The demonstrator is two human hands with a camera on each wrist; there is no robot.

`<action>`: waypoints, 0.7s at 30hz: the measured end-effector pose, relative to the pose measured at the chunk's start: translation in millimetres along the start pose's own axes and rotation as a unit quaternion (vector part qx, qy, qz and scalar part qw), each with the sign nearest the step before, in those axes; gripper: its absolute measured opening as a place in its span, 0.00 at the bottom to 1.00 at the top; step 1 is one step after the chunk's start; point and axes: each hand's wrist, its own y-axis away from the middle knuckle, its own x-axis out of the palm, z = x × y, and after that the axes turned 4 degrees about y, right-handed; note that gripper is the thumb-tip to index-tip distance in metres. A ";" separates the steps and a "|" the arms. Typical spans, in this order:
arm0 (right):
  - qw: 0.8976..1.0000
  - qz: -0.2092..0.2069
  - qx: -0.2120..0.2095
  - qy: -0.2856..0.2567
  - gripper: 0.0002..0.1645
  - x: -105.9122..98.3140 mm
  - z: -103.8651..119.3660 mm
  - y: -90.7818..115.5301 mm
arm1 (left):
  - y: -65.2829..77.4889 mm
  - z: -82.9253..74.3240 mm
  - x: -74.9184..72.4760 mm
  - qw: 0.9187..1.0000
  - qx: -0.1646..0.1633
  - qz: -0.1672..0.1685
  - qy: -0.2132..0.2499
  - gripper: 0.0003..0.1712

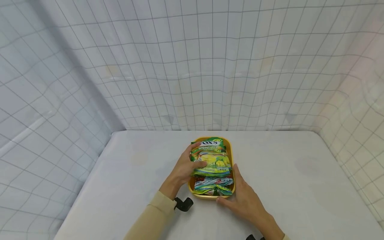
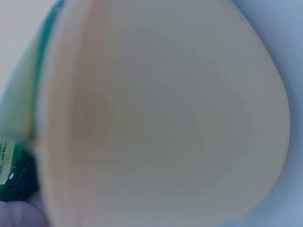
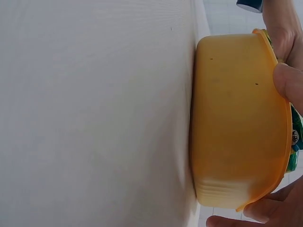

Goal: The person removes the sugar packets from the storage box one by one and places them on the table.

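Together, 2 hands meet at a yellow tub of candy bags

A yellow plastic tub (image 1: 210, 197) stands upright on the white table (image 1: 300, 173), near the middle of its width and close to its far edge. Candy bags are packed inside. At the far end lies a green FOX'S Spring Tea bag (image 1: 210, 147), its brand lettering partly covered by a fingertip. A yellow-green bag (image 1: 218, 163) overlaps its lower part; nearer the person show a red-and-blue bag (image 1: 214, 181) and a green-and-yellow bag (image 1: 207, 191), both crumpled.

The left hand (image 1: 184, 166) reaches over the tub's left rim. Its thumb lies extended on the yellow-green bag, and its index finger reaches onto the FOX'S bag. Its other fingers are hidden, so I cannot tell whether they grasp a bag or only press. The right hand (image 1: 244, 196) grasps the tub at its near right corner, fingers along the right outer wall, thumb at the near rim. In the right wrist view, the tub's base touches the table.

In the left wrist view, a broad, blurred pale surface (image 2: 165, 113) fills most of the frame.

A beige sleeve (image 1: 153, 213) covers the left forearm, with a black wrist mount (image 1: 184, 204) beside it. Behind the table rises a white grid-patterned backdrop (image 1: 210, 90).
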 end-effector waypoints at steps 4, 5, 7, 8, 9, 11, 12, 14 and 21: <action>1.000 0.000 -0.001 0.002 0.79 1.3 -0.6 1.1 | 5.8 -6.4 -6.5 1.000 0.009 -0.007 0.016 0.49; 1.000 -0.001 -0.002 0.001 0.79 1.3 -0.8 1.4 | 6.8 -7.8 -8.4 1.000 0.013 -0.008 0.021 0.49; 1.000 -0.002 -0.004 -0.002 0.78 1.3 -1.1 1.8 | 8.2 -9.9 -12.0 0.999 0.017 -0.011 0.031 0.50; 1.000 -0.002 -0.005 -0.004 0.78 1.2 -1.2 1.9 | 8.7 -10.6 -13.6 0.999 0.019 -0.012 0.036 0.50; 1.000 -0.002 -0.005 -0.005 0.78 1.1 -1.4 1.9 | 9.2 -11.2 -15.2 0.999 0.019 -0.015 0.042 0.50; 1.000 0.000 -0.005 -0.008 0.78 0.9 -1.6 1.9 | 10.2 -11.9 -17.9 0.998 0.017 -0.015 0.055 0.51; 1.000 0.001 -0.004 -0.008 0.78 0.8 -1.6 2.0 | 10.8 -12.1 -19.3 0.998 0.016 -0.015 0.059 0.51; 1.000 0.004 -0.003 -0.008 0.78 0.9 -1.5 1.9 | 11.7 -12.8 -22.0 0.998 0.015 -0.014 0.067 0.52; 1.000 0.013 0.008 -0.017 0.78 1.3 -0.3 1.1 | 15.8 -16.9 -34.7 0.998 0.017 -0.017 0.066 0.51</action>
